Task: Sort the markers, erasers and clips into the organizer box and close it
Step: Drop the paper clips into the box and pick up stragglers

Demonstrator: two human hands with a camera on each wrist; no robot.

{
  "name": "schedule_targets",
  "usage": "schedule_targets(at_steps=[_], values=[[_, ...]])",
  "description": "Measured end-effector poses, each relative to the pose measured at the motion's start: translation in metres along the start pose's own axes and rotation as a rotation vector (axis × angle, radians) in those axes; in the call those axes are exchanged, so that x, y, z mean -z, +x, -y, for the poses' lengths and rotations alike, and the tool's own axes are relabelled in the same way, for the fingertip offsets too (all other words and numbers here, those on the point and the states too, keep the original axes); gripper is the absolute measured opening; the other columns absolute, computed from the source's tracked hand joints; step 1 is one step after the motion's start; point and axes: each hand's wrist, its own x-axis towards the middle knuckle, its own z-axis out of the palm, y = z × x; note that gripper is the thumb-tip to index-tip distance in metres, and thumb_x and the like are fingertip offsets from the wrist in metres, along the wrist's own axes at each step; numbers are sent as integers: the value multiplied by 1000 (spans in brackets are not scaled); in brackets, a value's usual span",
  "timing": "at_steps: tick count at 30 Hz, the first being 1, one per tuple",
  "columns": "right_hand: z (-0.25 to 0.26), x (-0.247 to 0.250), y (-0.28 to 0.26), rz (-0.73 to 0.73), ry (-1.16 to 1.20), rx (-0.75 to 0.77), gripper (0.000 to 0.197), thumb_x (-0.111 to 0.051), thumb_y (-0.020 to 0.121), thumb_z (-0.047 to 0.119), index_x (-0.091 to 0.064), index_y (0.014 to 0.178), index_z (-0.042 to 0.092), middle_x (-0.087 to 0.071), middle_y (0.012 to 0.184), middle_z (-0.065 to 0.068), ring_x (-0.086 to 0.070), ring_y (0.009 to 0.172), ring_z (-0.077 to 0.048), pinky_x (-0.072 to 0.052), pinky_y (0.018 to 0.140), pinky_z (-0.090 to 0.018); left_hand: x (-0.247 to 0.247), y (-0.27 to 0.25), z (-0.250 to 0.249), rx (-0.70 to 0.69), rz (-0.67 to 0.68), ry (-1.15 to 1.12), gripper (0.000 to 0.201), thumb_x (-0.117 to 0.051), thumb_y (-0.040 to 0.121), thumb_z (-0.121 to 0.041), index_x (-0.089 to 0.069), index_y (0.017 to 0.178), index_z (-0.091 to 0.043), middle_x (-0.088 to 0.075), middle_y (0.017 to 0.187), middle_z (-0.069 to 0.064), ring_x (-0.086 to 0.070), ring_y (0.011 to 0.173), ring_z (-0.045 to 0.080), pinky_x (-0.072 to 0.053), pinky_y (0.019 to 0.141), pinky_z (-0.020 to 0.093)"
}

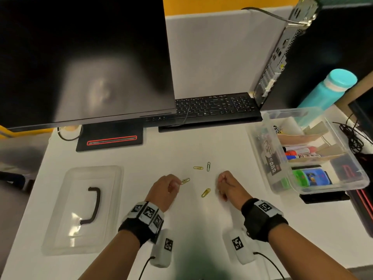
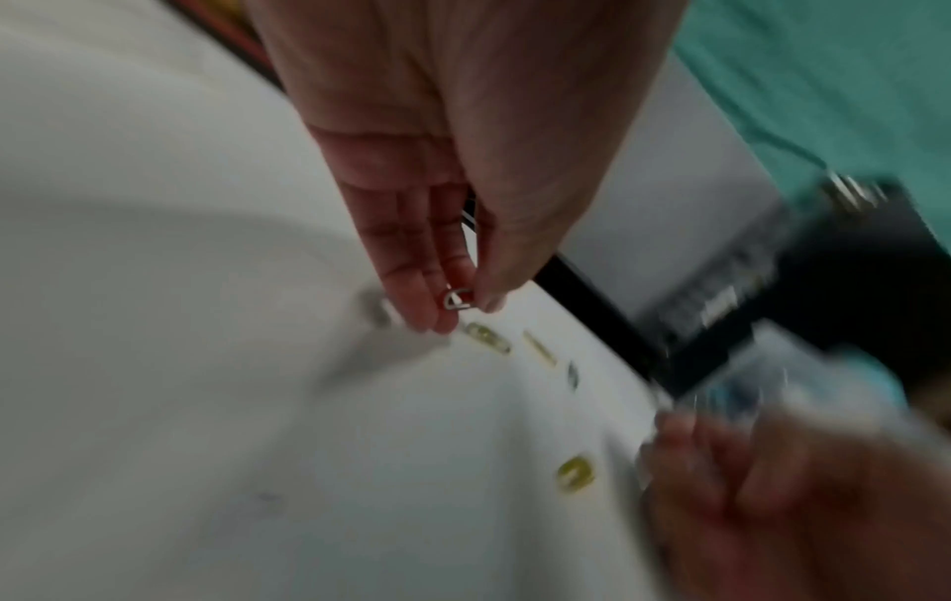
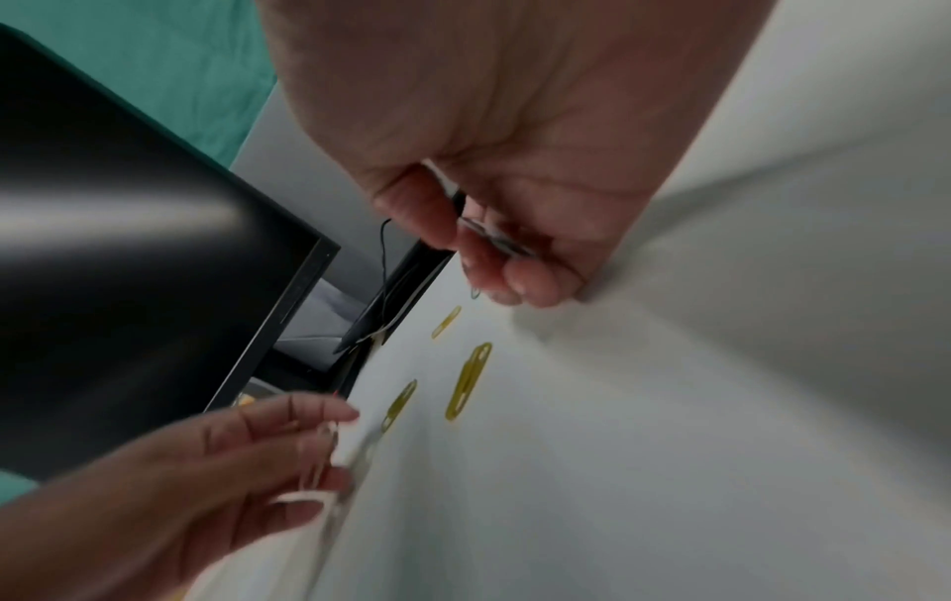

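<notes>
Head view: four paper clips lie loose near the middle of the white desk (image 1: 141,158), between the two hands. The left hand (image 1: 164,189) has its fingers curled, its fingertips at a yellow paper clip (image 1: 185,181); another yellow clip (image 1: 205,192) lies between the hands, and a third yellow clip (image 1: 198,168) and a green clip (image 1: 208,166) sit just beyond. The right hand (image 1: 227,185) is curled into a loose fist. The clear organizer box (image 1: 262,150) stands open at the desk's right edge with markers (image 1: 300,151) and erasers (image 1: 311,176) already in its compartments; its lid (image 1: 82,209) lies handle-up near the left edge.

Left wrist view, blurred: the thumb and fingers (image 2: 411,284) pinch a small silver wire clip (image 2: 458,300), held just above the desk.

Right wrist view: the right hand's curled fingers (image 3: 514,268) close over thin silvery wire, apparently clips already gathered; how many I cannot tell.

The clips are light, stiff bent wire, lying flat and slick on the smooth top, so they are likely to skate away under a flat press. A fingertip-and-thumb pinch on a rounded end, or a nail under the loop, should lift each one.
</notes>
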Motion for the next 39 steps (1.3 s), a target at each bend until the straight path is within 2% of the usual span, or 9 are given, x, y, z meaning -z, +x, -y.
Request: schedule_targets(at_steps=[5, 9, 12, 18, 24, 27, 33, 36, 39], values=[[12, -4, -1, 254, -886, 248, 30, -51, 91, 34, -41, 119, 27, -57, 87, 4, -55, 74, -16, -45, 70, -30, 9, 10, -11, 250, 44, -570, 21, -43, 95, 2, -58, 93, -11, -54, 87, 5, -57, 73, 16, -53, 59, 18], [17, -8, 7, 302, -984, 307, 22, -47, 96, 32, -50, 114, 21, -59, 111, 0, -58, 98, -25, -45, 81, -33, 9, 18, -18, 435, 12, -848, 23, -31, 91, 10, -48, 92, -5, -51, 73, 9, -46, 61, 18, -37, 56, 26], [22, -13, 9, 320, -1003, 262, 15, -46, 97, 26, -50, 106, 15, -58, 110, -6, -57, 95, -26, -43, 80, -34, 4, 29, -19, 417, -46, -671, 26, -25, 90, 4, -48, 84, -9, -43, 63, 6, -41, 44, 10, -30, 44, 21], [24, -33, 4, 295, -1280, 287, 29, -32, 97, 11, -40, 125, 4, -50, 119, -15, -54, 103, -31, -38, 73, -37, -6, 32, -18, 17, 13, 262, 28, -48, 92, -45, -47, 99, -18, -53, 69, -5, -50, 63, 14, -39, 64, 28], [21, -36, 6, 324, -1391, 346, 28, -34, 96, 10, -39, 123, 3, -50, 112, -17, -54, 93, -31, -32, 64, -36, -11, 32, -22, -104, 51, 536, 25, -48, 95, -34, -52, 108, -13, -64, 102, 6, -59, 92, 23, -42, 75, 29], [19, -27, 8, 346, -1001, 221, 8, -37, 95, 19, -40, 98, 12, -51, 90, -10, -47, 75, -22, -33, 62, -31, -12, 31, -23, -86, 60, 533, 23, -46, 95, -32, -55, 105, -13, -65, 100, 6, -59, 92, 23, -43, 75, 30], [15, 1, -3, 97, 629, -251, 19, -32, 79, 8, -42, 63, 8, -41, 57, -7, -36, 42, -15, -25, 42, -18, -16, 32, -22, 12, 95, 486, 19, -48, 93, -28, -55, 101, -12, -65, 95, 7, -62, 89, 25, -45, 74, 31], [16, 2, 0, 21, 680, -272, 27, -33, 88, 7, -49, 66, 6, -48, 58, -9, -43, 48, -20, -31, 49, -26, -18, 31, -24, -28, 105, 588, 23, -40, 96, -28, -51, 106, -10, -58, 107, 6, -60, 92, 25, -45, 76, 34], [22, -1, 16, -127, 296, -240, 28, -39, 92, 5, -51, 68, 11, -48, 62, -3, -44, 51, -14, -33, 48, -22, -15, 26, -19, -51, 43, 322, 15, -45, 96, -25, -52, 97, -12, -51, 99, 3, -59, 88, 23, -48, 81, 35]])
